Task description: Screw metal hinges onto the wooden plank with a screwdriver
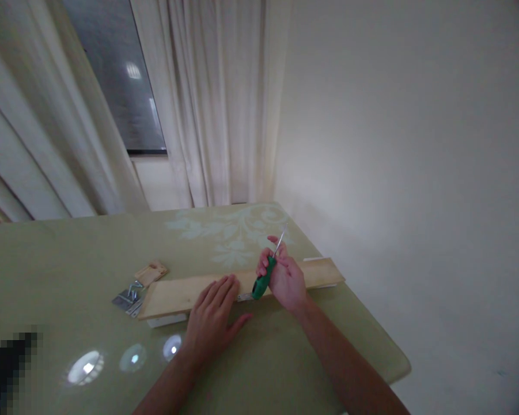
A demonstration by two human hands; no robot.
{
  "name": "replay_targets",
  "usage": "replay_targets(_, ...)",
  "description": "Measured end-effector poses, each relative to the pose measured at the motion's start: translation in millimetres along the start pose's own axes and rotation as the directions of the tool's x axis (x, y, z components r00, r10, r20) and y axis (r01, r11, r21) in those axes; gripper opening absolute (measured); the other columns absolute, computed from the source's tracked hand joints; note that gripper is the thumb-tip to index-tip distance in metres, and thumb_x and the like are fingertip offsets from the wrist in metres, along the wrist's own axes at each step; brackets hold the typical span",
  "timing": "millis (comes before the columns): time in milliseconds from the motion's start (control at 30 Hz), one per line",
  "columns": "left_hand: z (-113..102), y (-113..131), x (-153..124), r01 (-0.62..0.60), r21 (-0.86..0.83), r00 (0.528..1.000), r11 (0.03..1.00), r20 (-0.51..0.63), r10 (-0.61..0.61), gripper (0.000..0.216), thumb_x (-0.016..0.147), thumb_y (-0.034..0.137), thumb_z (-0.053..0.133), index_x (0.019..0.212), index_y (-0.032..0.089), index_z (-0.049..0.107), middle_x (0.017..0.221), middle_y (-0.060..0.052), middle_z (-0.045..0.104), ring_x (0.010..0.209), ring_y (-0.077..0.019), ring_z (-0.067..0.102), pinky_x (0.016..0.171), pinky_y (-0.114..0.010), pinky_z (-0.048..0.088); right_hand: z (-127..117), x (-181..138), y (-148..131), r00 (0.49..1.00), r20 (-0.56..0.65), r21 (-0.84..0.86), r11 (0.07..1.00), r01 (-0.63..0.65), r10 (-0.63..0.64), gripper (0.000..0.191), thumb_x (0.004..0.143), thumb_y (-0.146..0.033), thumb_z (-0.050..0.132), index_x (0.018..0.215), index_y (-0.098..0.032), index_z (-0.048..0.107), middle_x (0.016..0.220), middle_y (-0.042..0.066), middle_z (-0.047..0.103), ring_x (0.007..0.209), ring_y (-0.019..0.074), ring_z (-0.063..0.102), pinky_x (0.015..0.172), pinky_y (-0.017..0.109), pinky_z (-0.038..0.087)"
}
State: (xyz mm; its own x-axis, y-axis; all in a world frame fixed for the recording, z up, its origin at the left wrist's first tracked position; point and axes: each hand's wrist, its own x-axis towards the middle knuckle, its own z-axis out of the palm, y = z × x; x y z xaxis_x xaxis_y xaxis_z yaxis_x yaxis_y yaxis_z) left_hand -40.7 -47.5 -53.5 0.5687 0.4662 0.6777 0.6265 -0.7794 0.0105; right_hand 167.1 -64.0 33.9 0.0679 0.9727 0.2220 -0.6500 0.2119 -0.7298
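A long pale wooden board (173, 295) lies across the table, resting on white pieces that show under both ends. My left hand (213, 308) is spread flat on the board's middle, its thumb apart over the near edge. Just right of it, my right hand (287, 281) grips a screwdriver (264, 279) by its green handle. The metal shaft points up and away from me, so the tip is off the board. Between my hands a small metal bracket (244, 297) shows at the board's near edge, partly hidden by the handle.
Left of the board lie metal hardware pieces (129, 297) and a small wooden piece (151, 272). The glossy green table (69, 259) ends at a white wall (393, 173) on the right. Curtains (216, 104) and a window (121, 75) stand behind. A pixelated dark patch covers the lower left.
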Motion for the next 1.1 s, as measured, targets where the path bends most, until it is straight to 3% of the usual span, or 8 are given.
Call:
replay_targets(133, 0, 7, 2, 0.001, -0.066, 1.000, 0.998, -0.018, -0.002, 0.039, 0.103, 0.032, 0.058, 0.140, 0.019, 0.057, 0.137, -0.013, 0.069, 0.123, -0.0293, 0.066, 0.106, -0.046, 0.053, -14, -10, 9, 0.998, -0.050, -0.136, 0.990, 0.025, -0.032, 0.074, 0.085, -0.028, 0.075, 0.149, -0.036, 0.038, 0.092, -0.002, 0.070, 0.066, 0.0125, 0.058, 0.063, 0.025, 0.050)
replay_targets(300, -11, 28, 4, -0.084, -0.287, 0.996, 0.954, -0.049, 0.073, 0.031, 0.099, 0.032, 0.066, 0.128, 0.022, 0.056, 0.120, -0.009, 0.074, 0.113, -0.0245, 0.070, 0.097, -0.039, 0.058, -4, -24, 24, 0.979, -0.076, -0.185, 0.967, 0.172, -0.189, 0.083, 0.096, -0.035, 0.071, 0.161, -0.042, 0.020, 0.107, 0.001, 0.075, 0.074, 0.0124, 0.066, 0.070, 0.027, 0.058)
replay_targets(467, -22, 44, 3, -0.179, -0.327, 0.982, 0.928, -0.113, 0.150, 0.025, 0.102, 0.025, 0.060, 0.126, 0.021, 0.056, 0.087, -0.003, 0.073, 0.074, -0.0191, 0.069, 0.070, -0.032, 0.057, 9, -40, 39, 0.996, 0.019, -0.196, 0.976, 0.093, -0.092, 0.084, 0.099, -0.039, 0.068, 0.161, -0.044, 0.011, 0.120, 0.005, 0.075, 0.090, 0.0165, 0.076, 0.089, 0.039, 0.063)
replay_targets(567, -24, 42, 5, -0.194, -0.320, 0.981, 0.927, -0.070, 0.181, 0.024, 0.104, 0.029, 0.056, 0.127, 0.019, 0.057, 0.084, -0.004, 0.072, 0.072, -0.0197, 0.067, 0.069, -0.032, 0.057, 9, -43, 47, 0.994, 0.072, -0.227, 0.969, 0.098, -0.084, 0.072, 0.099, -0.041, 0.068, 0.154, -0.041, 0.022, 0.121, 0.006, 0.075, 0.093, 0.0182, 0.078, 0.088, 0.038, 0.064)
replay_targets(733, -25, 38, 8, -0.236, -0.280, 0.971, 0.931, -0.093, 0.219, 0.021, 0.106, 0.030, 0.052, 0.123, 0.020, 0.059, 0.096, -0.009, 0.074, 0.084, -0.0226, 0.070, 0.076, -0.035, 0.059, 8, -44, 47, 0.989, 0.131, -0.259, 0.960, 0.106, -0.074, 0.024, 0.102, -0.044, 0.062, 0.121, -0.029, 0.062, 0.124, 0.008, 0.075, 0.099, 0.0199, 0.078, 0.089, 0.036, 0.063)
replay_targets(800, -27, 39, 7, -0.271, -0.266, 0.959, 0.925, -0.155, 0.237, 0.023, 0.106, 0.025, 0.049, 0.128, 0.020, 0.058, 0.092, -0.008, 0.074, 0.079, -0.0211, 0.069, 0.073, -0.034, 0.058, 5, -46, 42, 0.977, 0.193, -0.330, 0.932, 0.154, -0.093, 0.031, 0.105, -0.049, 0.054, 0.115, -0.026, 0.072, 0.132, 0.010, 0.071, 0.101, 0.0217, 0.078, 0.088, 0.037, 0.062)
replay_targets(933, -36, 40, 2, -0.271, -0.295, 0.953, 0.916, -0.216, 0.212, 0.042, 0.109, 0.025, 0.042, 0.151, 0.022, 0.044, 0.100, -0.011, 0.075, 0.087, -0.0215, 0.071, 0.079, -0.034, 0.059, -10, -48, 27, 0.906, 0.387, -0.530, 0.763, 0.371, -0.171, 0.050, 0.108, -0.054, 0.037, 0.139, -0.027, 0.066, 0.139, 0.014, 0.068, 0.107, 0.0276, 0.075, 0.092, 0.045, 0.059)
replay_targets(1100, -41, 38, -5, -0.301, -0.335, 0.932, 0.893, -0.300, 0.202, 0.051, 0.111, 0.028, 0.033, 0.160, 0.019, 0.036, 0.101, -0.012, 0.075, 0.093, -0.0223, 0.071, 0.084, -0.035, 0.059, -12, -28, 13, 0.739, 0.594, -0.703, 0.241, 0.669, -0.318, 0.034, 0.099, -0.027, 0.061, 0.132, -0.030, 0.066, 0.140, 0.013, 0.069, 0.110, 0.0272, 0.074, 0.094, 0.044, 0.057)
